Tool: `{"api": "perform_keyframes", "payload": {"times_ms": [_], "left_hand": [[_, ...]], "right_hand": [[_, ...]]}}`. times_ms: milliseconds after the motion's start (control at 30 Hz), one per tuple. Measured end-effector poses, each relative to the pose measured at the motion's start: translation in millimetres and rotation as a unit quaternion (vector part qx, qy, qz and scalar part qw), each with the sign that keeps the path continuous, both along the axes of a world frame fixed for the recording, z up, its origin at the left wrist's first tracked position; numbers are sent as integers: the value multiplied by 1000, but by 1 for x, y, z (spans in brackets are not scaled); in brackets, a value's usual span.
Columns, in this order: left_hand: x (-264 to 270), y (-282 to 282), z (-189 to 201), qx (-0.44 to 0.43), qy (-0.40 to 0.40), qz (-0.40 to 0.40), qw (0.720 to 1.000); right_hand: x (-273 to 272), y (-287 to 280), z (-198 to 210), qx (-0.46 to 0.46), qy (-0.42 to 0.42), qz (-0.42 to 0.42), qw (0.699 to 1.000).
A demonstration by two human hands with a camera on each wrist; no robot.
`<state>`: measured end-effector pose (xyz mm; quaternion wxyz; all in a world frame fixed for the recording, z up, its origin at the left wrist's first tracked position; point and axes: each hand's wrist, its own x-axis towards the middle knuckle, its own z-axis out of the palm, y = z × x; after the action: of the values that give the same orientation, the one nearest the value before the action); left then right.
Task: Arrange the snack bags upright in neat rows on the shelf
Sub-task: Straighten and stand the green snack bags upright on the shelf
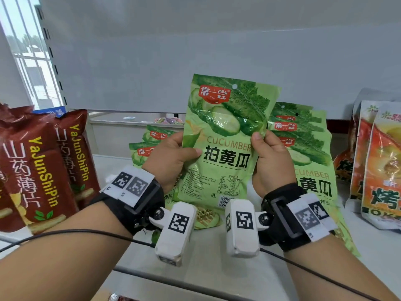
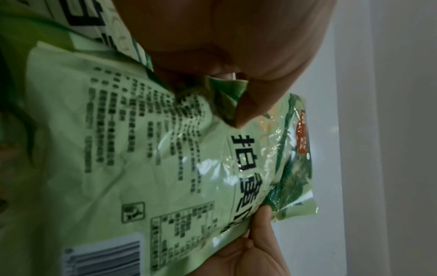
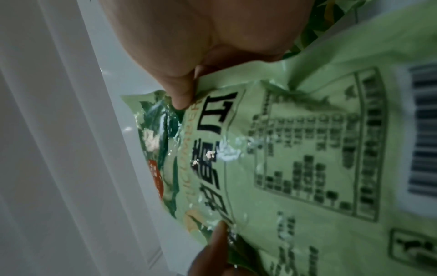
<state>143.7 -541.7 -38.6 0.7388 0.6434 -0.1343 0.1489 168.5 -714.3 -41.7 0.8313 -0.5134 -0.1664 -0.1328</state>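
- White shelf board (image 1: 217, 253) fills the lower middle of the head view, with a pale back panel (image 1: 195, 51) across the top.
- Nearest, in the centre, the left hand (image 1: 171, 157) and the right hand (image 1: 271, 161) pinch a green cucumber snack bag (image 1: 225, 135) by its two side edges, thumbs on the front, fingers curled behind.
- This bag is lifted upright above the board, not yet set down.
- Judged step: placing this bag into a row. The next move calls for lowering it straight, bottom edge first, so it stands.
- Behind it, at right of centre, more cucumber bags (image 1: 303, 135) lean in a stack; others (image 1: 149, 140) show at left of centre.
- At the left edge are brown yam-chip bags (image 1: 41, 170); at the right edge, orange snack bags (image 1: 377, 166).
- No bins or boxes are visible; the bags sit directly on the board.
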Motion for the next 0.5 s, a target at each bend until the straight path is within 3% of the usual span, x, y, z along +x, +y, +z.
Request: {"api": "perform_keyframes", "payload": {"times_ms": [267, 500], "left_hand": [[-6, -12, 51, -70, -34, -26, 997], [-3, -16, 47, -93, -5, -18, 995]], "right_hand": [[-1, 1, -2, -41, -14, -9, 999], [2, -2, -2, -27, 0, -25, 999]]}}
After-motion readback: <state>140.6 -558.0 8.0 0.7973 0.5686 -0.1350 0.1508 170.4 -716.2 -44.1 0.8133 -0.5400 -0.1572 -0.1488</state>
